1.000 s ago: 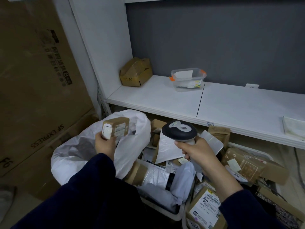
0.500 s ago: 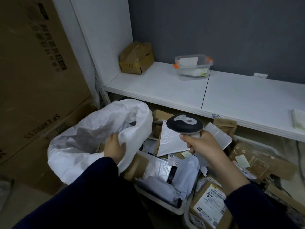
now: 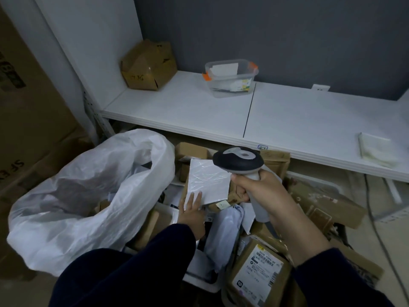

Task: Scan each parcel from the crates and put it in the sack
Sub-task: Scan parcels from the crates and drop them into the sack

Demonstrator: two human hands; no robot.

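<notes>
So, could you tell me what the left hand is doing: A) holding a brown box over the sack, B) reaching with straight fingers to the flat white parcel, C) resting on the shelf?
B: the left hand has straight, spread fingers at the lower corner of the flat white parcel.

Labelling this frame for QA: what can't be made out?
Head view:
- Contents of the white sack: mostly hidden by its folds.
- Label text on the brown parcel: too small.
- Scanner trigger: under right hand.
- Whether left hand touches the white mailer: unclear.
- Crates: mostly buried under parcels.
</notes>
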